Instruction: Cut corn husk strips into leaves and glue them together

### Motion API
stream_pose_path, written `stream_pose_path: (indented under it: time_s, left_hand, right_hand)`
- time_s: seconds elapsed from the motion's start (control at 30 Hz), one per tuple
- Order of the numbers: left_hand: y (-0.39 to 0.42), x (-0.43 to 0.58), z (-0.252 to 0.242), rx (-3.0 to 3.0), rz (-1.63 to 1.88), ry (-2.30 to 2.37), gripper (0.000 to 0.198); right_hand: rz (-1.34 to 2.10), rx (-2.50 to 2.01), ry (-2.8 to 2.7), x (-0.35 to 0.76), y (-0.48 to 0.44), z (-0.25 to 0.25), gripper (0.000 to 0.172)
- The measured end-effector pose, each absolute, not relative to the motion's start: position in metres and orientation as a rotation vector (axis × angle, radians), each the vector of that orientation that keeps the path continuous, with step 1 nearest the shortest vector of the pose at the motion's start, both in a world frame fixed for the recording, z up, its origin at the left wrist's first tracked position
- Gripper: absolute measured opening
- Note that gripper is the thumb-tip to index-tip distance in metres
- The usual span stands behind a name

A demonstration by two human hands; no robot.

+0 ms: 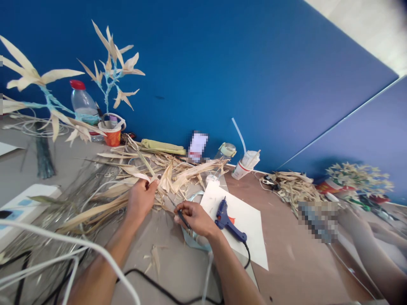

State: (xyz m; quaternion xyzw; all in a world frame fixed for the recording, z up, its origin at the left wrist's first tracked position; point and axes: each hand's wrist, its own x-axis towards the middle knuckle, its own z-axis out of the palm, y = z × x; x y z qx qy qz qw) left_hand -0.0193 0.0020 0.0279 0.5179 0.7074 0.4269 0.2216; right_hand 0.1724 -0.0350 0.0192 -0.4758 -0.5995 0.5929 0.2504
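Observation:
My left hand (pixel 143 197) pinches a pale strip of dried husk (pixel 142 176) between thumb and fingers. Close by on the right, my right hand (pixel 194 218) grips a slim dark-handled tool (pixel 183 220) whose thin tip points up and left; its exact kind is unclear. A heap of dry husk pieces (pixel 187 173) spreads just beyond both hands. Beside the right hand, a blue glue gun (pixel 229 222) lies on a white sheet (pixel 254 237). Under the right hand, a light-blue looped item (pixel 192 242) is partly hidden.
Husk-leaf branches (pixel 111 80) wrapped in light blue stand at the back left, near a red-capped bottle (pixel 83 101) and an orange cup (pixel 112 136). A power strip (pixel 28 207) and white cables (pixel 95 250) lie at left. At right, another person's arm (pixel 362 241) rests near a phone.

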Motion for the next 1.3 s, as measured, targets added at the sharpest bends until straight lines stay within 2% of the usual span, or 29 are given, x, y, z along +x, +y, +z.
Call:
stream_pose_path:
  time_s: [0.3, 0.83, 1.13, 1.3]
  left_hand:
    - [0.0023, -0.0214, 0.0269, 1.447, 1.178, 1.956, 0.025]
    - [0.0030, -0.0227, 0.0266, 1.454, 1.183, 1.936, 0.024]
    - [0.0031, -0.0228, 0.0264, 1.429, 1.209, 1.924, 0.025]
    - [0.0052, -0.0239, 0.0186, 1.362, 1.273, 1.785, 0.030]
  right_hand:
    - [1.624, -1.291, -1.600, 0.1714, -0.0347, 0.0206, 0.022]
    - [1.628, -1.319, -1.605, 0.1709, -0.0362, 0.0236, 0.015]
    - [1.609, -1.312, -1.635, 0.1745, -0.0349, 0.0217, 0.019]
    - [1.315, -1.412, -1.662, 0.1730, -0.0328, 0.0220, 0.019]
